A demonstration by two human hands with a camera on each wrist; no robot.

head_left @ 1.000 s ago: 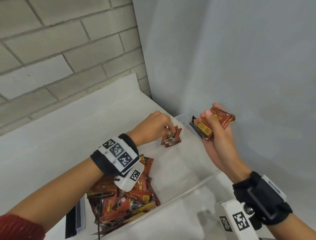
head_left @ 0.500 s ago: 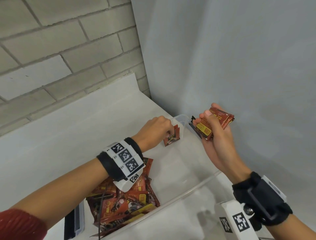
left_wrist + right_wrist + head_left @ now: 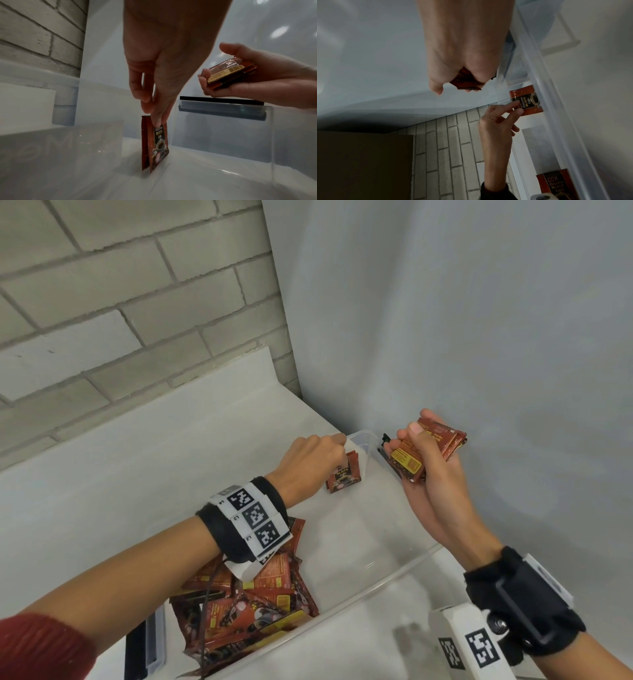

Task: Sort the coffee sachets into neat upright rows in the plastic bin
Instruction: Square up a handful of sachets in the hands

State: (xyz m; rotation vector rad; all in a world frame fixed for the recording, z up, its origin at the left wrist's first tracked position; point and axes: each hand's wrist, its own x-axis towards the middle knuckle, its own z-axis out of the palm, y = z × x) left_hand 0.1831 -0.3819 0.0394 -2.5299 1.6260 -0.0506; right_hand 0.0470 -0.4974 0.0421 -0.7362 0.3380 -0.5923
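Note:
My left hand (image 3: pixel 315 455) reaches into the far corner of the clear plastic bin (image 3: pixel 394 580) and pinches the top of two red coffee sachets (image 3: pixel 344 477) standing upright on the bin floor. In the left wrist view the fingertips (image 3: pixel 155 119) hold the sachets' (image 3: pixel 155 144) upper edge. My right hand (image 3: pixel 424 460) hovers over the bin's far right rim, gripping a small stack of sachets (image 3: pixel 428 448). A loose pile of sachets (image 3: pixel 250 601) lies at the bin's near end, partly under my left wrist.
The bin sits on a white counter (image 3: pixel 120 460) in a corner, with a brick wall (image 3: pixel 120 302) behind and a plain grey wall (image 3: pixel 479 337) to the right. A black latch (image 3: pixel 385 440) sits on the bin's far end. The bin's middle floor is bare.
My left hand carried the two sachets farther into the bin's far corner and set them more upright. The right hand with its stack stayed nearly still.

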